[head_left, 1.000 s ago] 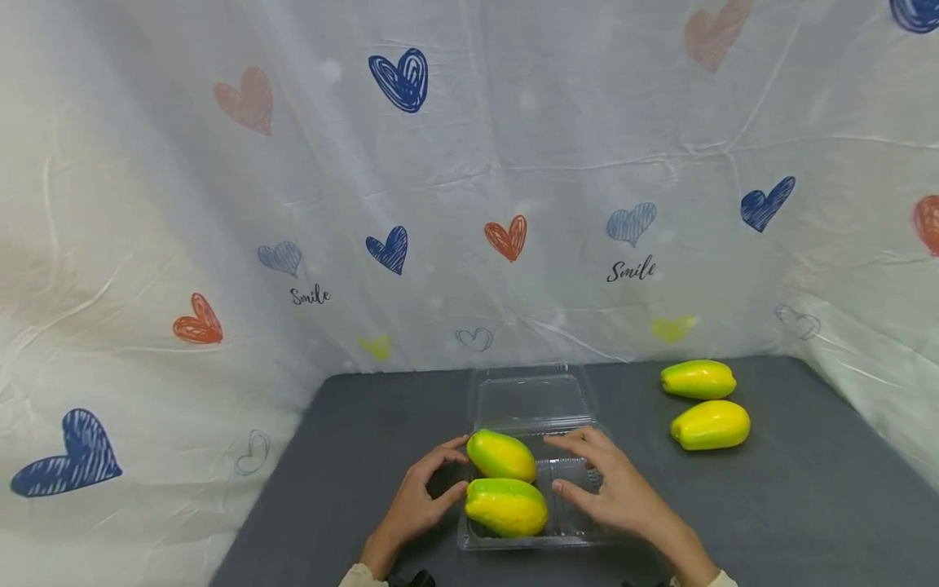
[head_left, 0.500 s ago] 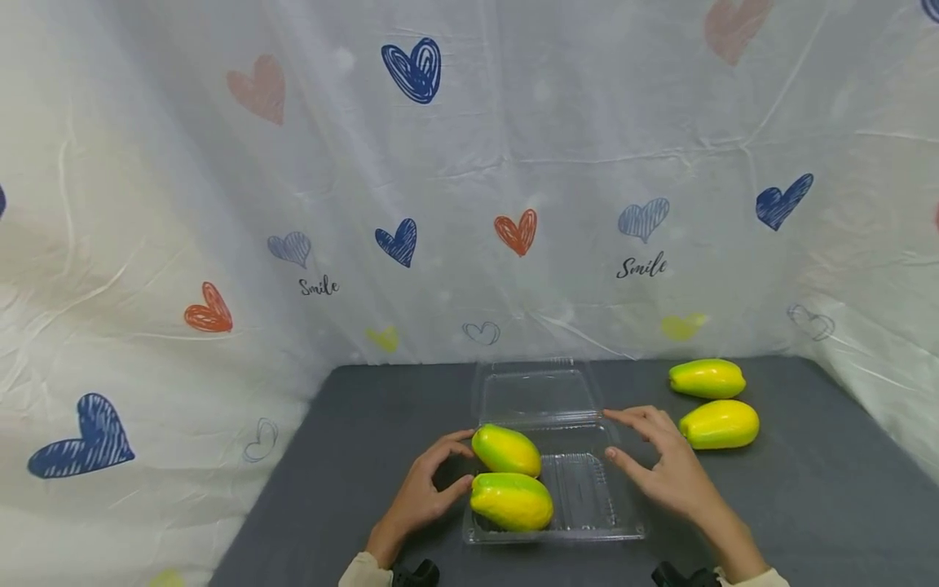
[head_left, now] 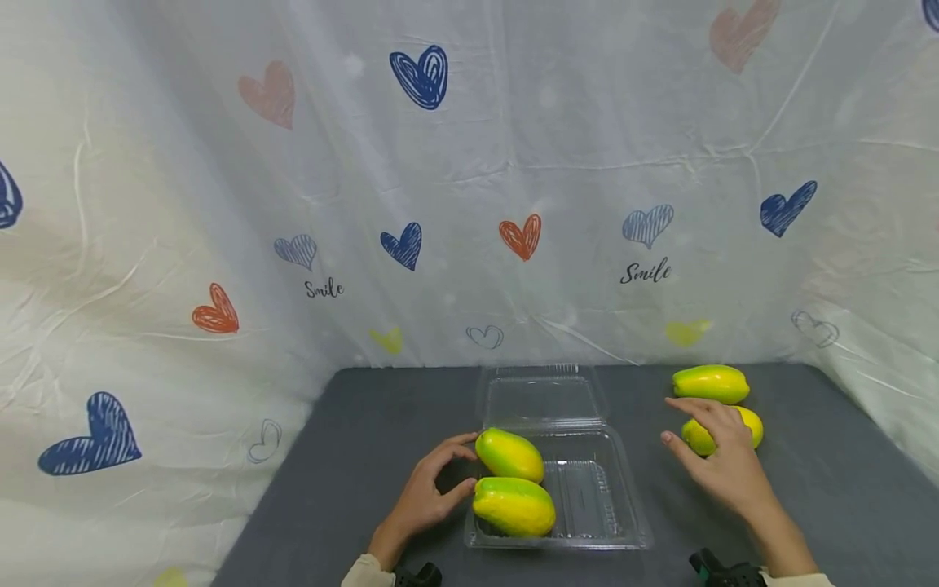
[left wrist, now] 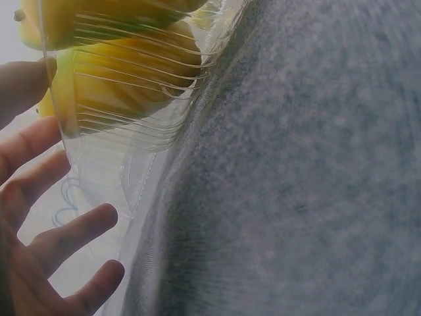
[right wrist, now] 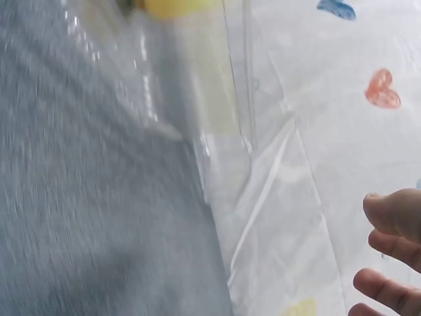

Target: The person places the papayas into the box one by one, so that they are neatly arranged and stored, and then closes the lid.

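Note:
A clear plastic clamshell box lies with its lid folded back. In its left part sit two yellow-green papayas, the far one just behind the near one. My left hand is at the box's left side; in the left wrist view its thumb and first fingers reach the clear rim, the others spread. Off to the right, my right hand is in the air with fingers apart and nothing in it. It overlaps a third papaya in the head view.
Another papaya lies at the back right of the dark grey table. A white sheet printed with hearts hangs behind and beside the table. The box's right part holds no fruit.
My right hand has moved right, from over the box to the papayas at the right. My left hand stays by the box's left side. The head view has shifted slightly.

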{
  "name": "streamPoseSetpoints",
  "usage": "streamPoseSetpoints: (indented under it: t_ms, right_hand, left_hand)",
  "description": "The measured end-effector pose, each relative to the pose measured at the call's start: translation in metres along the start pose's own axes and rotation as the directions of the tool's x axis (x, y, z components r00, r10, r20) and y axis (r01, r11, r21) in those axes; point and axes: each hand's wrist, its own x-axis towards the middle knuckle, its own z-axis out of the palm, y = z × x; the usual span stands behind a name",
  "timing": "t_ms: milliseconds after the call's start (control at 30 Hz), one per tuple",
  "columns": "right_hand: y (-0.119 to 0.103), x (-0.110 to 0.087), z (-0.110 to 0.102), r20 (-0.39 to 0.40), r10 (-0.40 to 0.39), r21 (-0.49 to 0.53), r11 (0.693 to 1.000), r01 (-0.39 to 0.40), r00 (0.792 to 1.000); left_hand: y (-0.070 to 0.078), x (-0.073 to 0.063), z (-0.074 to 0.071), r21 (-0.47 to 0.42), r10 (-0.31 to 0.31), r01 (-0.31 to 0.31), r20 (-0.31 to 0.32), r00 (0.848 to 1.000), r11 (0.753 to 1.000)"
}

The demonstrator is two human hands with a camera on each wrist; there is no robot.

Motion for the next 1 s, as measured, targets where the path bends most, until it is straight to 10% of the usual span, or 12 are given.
streamPoseSetpoints:
  t_ms: [600,1000]
  right_hand:
    - [0.040,-0.020,-0.031,0.105,0.188,-0.201,0.966,-0.165,0.976]
    - [0.055,-0.024,-0.036,0.137,0.177,-0.242,0.960,-0.141,0.975]
  left_hand:
    - [0.000,-0.002,-0.001,0.027,-0.012,0.012,0.000,1.000,1.000]
    - [-0.002,-0.001,0.001,0.016,0.001,-0.001,-0.006,1.000,1.000]
